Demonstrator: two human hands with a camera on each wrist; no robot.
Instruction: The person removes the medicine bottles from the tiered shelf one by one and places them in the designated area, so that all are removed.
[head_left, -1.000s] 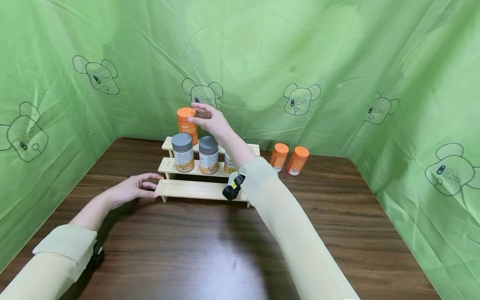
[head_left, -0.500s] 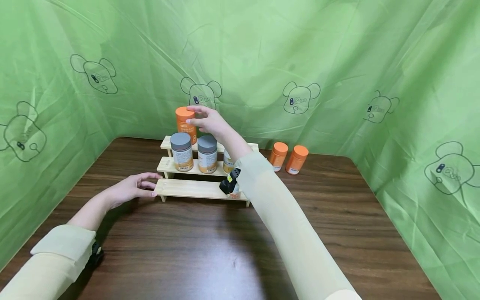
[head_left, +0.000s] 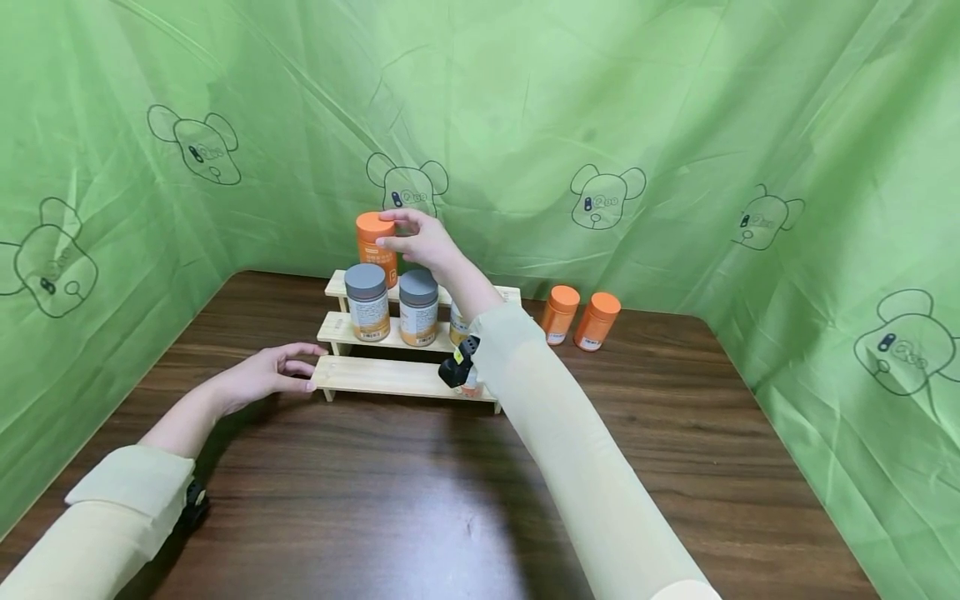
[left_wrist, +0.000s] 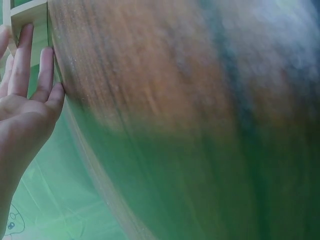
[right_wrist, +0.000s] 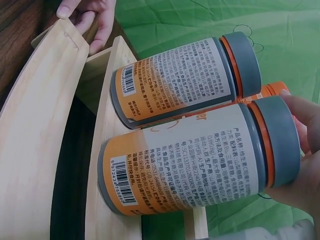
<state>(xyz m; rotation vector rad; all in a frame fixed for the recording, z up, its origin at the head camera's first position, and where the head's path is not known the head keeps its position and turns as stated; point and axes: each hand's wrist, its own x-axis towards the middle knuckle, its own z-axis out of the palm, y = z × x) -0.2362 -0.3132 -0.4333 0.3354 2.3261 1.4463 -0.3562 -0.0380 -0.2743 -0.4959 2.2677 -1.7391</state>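
Observation:
A three-step wooden rack (head_left: pixel 390 377) stands on the table. At its left end my left hand (head_left: pixel 262 379) holds the lowest step, thumb at the front corner and fingers at the back. On the top step an orange bottle (head_left: pixel 377 262) stands upright; my right hand (head_left: pixel 426 242) grips it near the cap from the right, thumb in front. Two grey-capped jars (right_wrist: pixel 185 160) (head_left: pixel 367 315) stand upright on the middle step. A third jar (head_left: pixel 457 325) there is mostly hidden by my right forearm. Something orange and white (head_left: pixel 470 388) on the lowest step shows below the wrist camera.
Two orange bottles (head_left: pixel 560 315) (head_left: pixel 597 322) stand upright on the dark wooden table (head_left: pixel 360 500), right of the rack. A green curtain (head_left: pixel 510 108) with bear outlines encloses the back and sides.
My right hand's raised fingers have come left and down onto the orange bottle's cap. My left hand, the rack and the jars have kept their places.

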